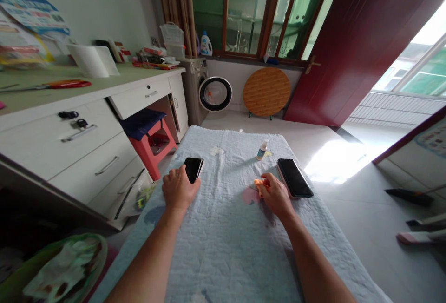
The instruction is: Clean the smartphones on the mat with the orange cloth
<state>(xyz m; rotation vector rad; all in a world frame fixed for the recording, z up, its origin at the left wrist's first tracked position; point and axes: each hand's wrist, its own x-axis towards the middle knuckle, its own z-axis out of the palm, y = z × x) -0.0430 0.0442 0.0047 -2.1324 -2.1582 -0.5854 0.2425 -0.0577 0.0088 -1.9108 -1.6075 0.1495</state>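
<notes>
Head camera, 1 view: looks forward-down, close over cloth-covered table [223, 247].

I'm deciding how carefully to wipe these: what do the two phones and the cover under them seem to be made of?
Phone by the left hand: glossy black front, likely glass; it reflects light. Larger phone beside the right hand: same shiny dark face, with a pinkish edge that may be a plastic case. Cover: soft pale blue fabric, matte and crinkled, apparently quilted cotton.

Table under a pale blue quilted cloth [223, 238]; on it two dark phones [193, 169] [294, 177], a small bottle [261, 150]
</notes>
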